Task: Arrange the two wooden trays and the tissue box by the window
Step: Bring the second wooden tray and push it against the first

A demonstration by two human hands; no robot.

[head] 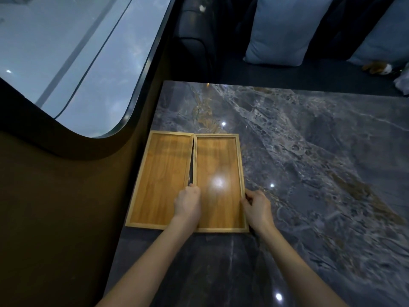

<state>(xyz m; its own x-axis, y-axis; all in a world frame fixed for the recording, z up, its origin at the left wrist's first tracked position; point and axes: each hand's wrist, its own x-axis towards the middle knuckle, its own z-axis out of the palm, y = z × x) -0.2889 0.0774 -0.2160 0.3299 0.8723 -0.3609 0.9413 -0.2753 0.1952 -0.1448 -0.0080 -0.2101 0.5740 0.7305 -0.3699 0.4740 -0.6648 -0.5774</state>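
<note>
Two flat wooden trays lie side by side on the marble table, at its left edge under the window. The left tray [161, 173] sits against the wall side. A thin gap separates it from the right tray [218, 160], wider toward me. My left hand [188, 203] grips the right tray's left rim, reaching over the gap. Along the tray's right rim, my right hand [257, 208] pinches the edge. Both trays are empty. No tissue box is in view.
The dark marble table [309, 151] stretches right and toward me. A curved window [77, 63] and brown wall panel [55, 207] lie to the left. Beyond the table is a dark sofa with blue cushions [285, 29] and a small plush toy [378, 68].
</note>
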